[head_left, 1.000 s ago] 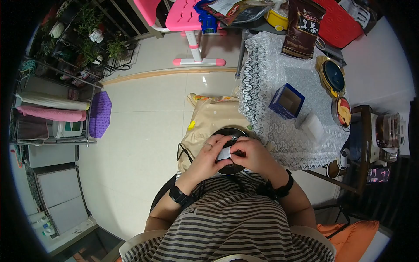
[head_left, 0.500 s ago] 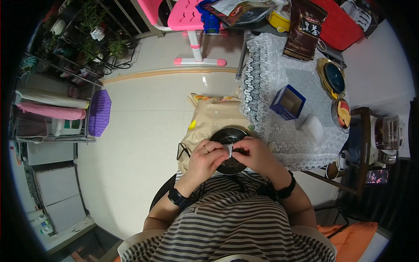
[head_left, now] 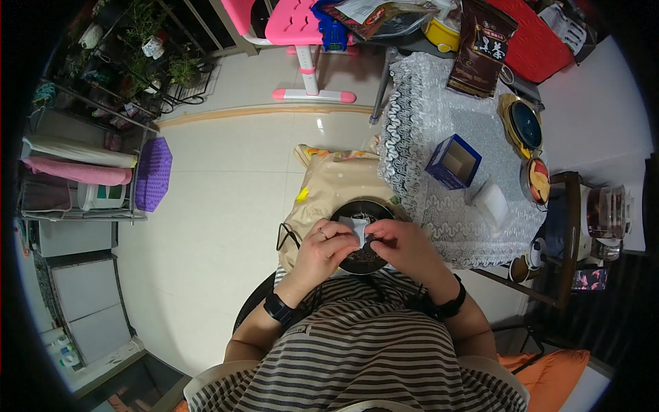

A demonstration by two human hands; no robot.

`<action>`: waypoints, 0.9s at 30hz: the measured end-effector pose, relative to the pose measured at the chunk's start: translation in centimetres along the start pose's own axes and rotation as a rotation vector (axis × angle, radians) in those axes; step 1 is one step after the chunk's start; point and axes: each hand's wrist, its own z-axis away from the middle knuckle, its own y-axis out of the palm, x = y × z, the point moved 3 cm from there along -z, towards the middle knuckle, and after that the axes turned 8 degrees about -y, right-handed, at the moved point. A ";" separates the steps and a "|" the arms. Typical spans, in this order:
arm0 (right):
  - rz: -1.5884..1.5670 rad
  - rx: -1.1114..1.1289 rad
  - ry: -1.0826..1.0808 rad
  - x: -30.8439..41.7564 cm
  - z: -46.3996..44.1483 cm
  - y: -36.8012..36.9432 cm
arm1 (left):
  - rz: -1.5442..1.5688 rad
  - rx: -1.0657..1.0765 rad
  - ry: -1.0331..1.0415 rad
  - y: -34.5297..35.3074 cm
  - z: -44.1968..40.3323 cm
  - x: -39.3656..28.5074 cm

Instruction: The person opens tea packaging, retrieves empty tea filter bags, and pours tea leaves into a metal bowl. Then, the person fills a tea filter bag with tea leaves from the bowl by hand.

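Observation:
A dark round pan (head_left: pixel 362 266) rests on my lap, with dark loose tea-like leaves (head_left: pixel 366 257) inside. Over it my left hand (head_left: pixel 322 248) pinches a small white bag (head_left: pixel 355 224) that looks like a tea bag. My right hand (head_left: pixel 400 245) is closed, thumb and fingertips at the bag's right edge. Some dark leaf shows by those fingertips; whether they also pinch any is too small to tell. Both hands hide parts of the pan.
To the right, a lace-covered table (head_left: pixel 439 237) bears an open blue box (head_left: pixel 453 161), a stack of white bags (head_left: pixel 491 203), a brown tea packet (head_left: pixel 480 51), and a bowl with fruit pieces (head_left: pixel 536 182). A beige cloth (head_left: pixel 329 180) covers my lap. A pink chair (head_left: pixel 295 24) stands ahead.
The white bag now shows more of its surface, spread flatter above the pan. My right fingertips have shifted slightly at its edge. My left hand has hardly moved.

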 end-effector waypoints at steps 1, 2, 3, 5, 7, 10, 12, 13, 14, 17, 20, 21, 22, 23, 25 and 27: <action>0.075 -0.011 0.005 0.4 0.0 0.0 | 0.000 -0.001 0.000 0.0 0.0 0.0; 0.149 -0.021 0.009 0.6 0.0 0.0 | 0.010 -0.001 -0.003 0.0 0.0 0.0; 0.149 -0.021 0.009 0.5 0.0 0.1 | 0.020 -0.001 -0.005 0.0 0.0 0.0; 0.208 -0.076 0.017 0.4 0.0 0.1 | 0.036 0.003 -0.018 0.0 0.0 0.3; 0.212 -0.094 0.014 0.4 0.0 0.1 | 0.051 0.008 -0.030 0.0 0.1 0.5; 0.210 -0.137 -0.003 0.2 0.0 0.2 | 0.051 0.024 -0.026 0.1 0.1 0.5; 0.203 -0.162 -0.017 0.1 -0.1 0.3 | 0.083 0.026 -0.043 0.1 0.1 0.4; 0.225 -0.162 -0.028 0.2 -0.1 0.3 | 0.083 0.027 -0.043 0.1 0.1 0.4; 0.247 -0.162 -0.039 0.1 -0.2 0.4 | 0.098 0.025 -0.059 0.2 0.1 0.5; 0.279 -0.172 -0.068 0.0 -0.1 0.4 | 0.117 0.028 -0.072 0.1 0.1 0.4; 0.348 -0.138 -0.138 0.2 -0.1 0.3 | 0.121 0.038 -0.066 0.1 0.1 0.6; 0.347 -0.140 -0.136 0.0 -0.1 0.3 | 0.119 0.044 -0.064 0.1 0.1 0.6; 0.361 -0.143 -0.171 -0.2 0.0 0.2 | 0.119 0.045 -0.064 0.1 0.1 0.7; 0.375 -0.147 -0.207 -0.3 0.0 0.2 | 0.120 0.041 -0.069 0.1 0.1 0.8; 0.395 -0.145 -0.217 -0.5 0.0 0.2 | 0.121 0.038 -0.075 0.1 0.0 0.8; 0.415 -0.143 -0.228 -0.4 0.0 0.2 | 0.108 0.029 -0.069 0.0 -0.1 0.7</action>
